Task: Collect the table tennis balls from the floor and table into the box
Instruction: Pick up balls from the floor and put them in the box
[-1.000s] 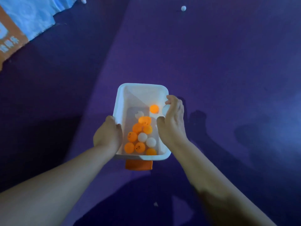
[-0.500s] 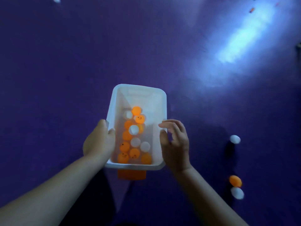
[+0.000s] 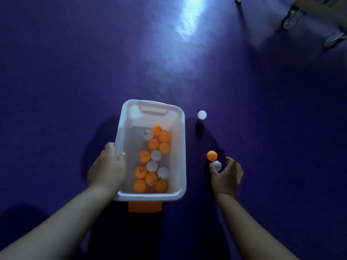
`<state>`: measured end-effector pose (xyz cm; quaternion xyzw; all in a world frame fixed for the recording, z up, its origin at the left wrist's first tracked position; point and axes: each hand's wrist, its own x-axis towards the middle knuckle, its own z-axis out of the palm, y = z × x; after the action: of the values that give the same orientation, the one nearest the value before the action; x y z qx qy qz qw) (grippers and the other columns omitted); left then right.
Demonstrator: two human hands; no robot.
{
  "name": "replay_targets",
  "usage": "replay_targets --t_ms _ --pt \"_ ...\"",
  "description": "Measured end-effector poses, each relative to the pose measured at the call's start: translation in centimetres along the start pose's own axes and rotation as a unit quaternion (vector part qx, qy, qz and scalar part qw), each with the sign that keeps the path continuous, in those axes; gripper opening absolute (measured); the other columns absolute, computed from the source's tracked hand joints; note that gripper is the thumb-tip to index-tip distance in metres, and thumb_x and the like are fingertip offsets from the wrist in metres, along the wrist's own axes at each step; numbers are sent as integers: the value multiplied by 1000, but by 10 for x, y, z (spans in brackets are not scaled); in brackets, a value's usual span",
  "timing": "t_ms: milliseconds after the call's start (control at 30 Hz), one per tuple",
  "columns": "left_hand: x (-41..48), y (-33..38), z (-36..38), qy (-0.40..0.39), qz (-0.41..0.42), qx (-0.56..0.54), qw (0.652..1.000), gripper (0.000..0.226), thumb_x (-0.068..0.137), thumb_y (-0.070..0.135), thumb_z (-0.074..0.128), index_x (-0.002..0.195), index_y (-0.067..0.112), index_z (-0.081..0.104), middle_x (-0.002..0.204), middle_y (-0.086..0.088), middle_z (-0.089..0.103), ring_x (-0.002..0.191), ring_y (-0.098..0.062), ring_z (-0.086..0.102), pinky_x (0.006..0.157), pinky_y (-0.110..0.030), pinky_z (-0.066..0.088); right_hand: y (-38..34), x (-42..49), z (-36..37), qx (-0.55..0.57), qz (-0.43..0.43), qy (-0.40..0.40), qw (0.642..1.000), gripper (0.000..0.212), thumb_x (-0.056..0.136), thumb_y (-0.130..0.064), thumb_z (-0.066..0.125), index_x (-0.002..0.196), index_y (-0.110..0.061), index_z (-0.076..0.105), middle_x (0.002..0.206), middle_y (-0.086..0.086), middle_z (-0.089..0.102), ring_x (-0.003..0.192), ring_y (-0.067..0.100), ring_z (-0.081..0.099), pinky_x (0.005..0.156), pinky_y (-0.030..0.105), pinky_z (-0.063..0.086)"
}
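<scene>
Left hand (image 3: pixel 107 169) grips the box (image 3: pixel 181 147) by its rim, holding it ready beside the right hand (image 3: pixel 225 175), which curls round a white ball (image 3: pixel 217 165) on the floor (image 3: pixel 75 72).

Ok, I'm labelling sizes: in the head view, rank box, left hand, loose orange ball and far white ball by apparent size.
1. Box.
2. Left hand.
3. Loose orange ball and far white ball: they look about alike, so unranked.
</scene>
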<state>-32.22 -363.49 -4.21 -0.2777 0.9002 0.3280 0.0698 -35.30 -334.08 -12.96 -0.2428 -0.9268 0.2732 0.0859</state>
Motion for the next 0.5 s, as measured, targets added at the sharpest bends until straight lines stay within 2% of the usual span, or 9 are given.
replay_targets --t_ms 67,133,200,267,333,433,500 --pt "1 0 5 -2 1 24 1000 15 97 21 41 98 6 40 111 -24 58 98 -43 56 70 -40 36 6 0 4 -7 13 -25 1000 67 77 -34 73 132 -9 42 129 14 49 119 32 41 99 49 39" --pt "4 -3 6 7 4 46 999 13 98 20 40 95 8 35 110 -25 59 98 -45 57 68 -40 35 10 1 7 -11 15 -35 999 70 79 -34 71 137 -12 38 132 12 47 121 30 40 101 45 37" --pt "5 -6 8 14 4 61 998 13 98 19 40 95 8 35 110 -25 59 98 -46 58 67 -40 35 16 4 10 -8 11 -43 999 62 82 -30 69 135 -14 42 129 10 49 119 28 43 97 40 37" --pt "6 -7 11 17 3 64 998 12 98 18 41 99 6 37 111 -24 58 100 -45 58 67 -40 35 19 5 10 -3 -14 -49 999 42 82 -24 68 120 -13 53 117 9 52 110 27 49 84 34 41" --pt "6 -5 15 20 4 67 998 15 98 17 41 104 4 40 112 -23 58 100 -44 58 67 -40 36 20 3 8 29 9 -36 999 29 80 -15 67 105 -10 53 104 6 49 96 28 54 72 32 42" --pt "6 -3 18 29 5 74 997 18 98 17 40 108 2 42 113 -23 59 101 -44 58 65 -39 34 18 0 7 71 56 0 996 28 78 0 57 104 -5 50 103 7 47 93 31 55 68 34 43" --pt "6 -3 18 33 6 77 996 18 98 17 40 109 2 42 113 -22 59 101 -44 59 64 -39 34 13 4 8 47 44 4 998 34 79 -3 56 112 -6 51 108 8 51 96 29 56 73 36 46"
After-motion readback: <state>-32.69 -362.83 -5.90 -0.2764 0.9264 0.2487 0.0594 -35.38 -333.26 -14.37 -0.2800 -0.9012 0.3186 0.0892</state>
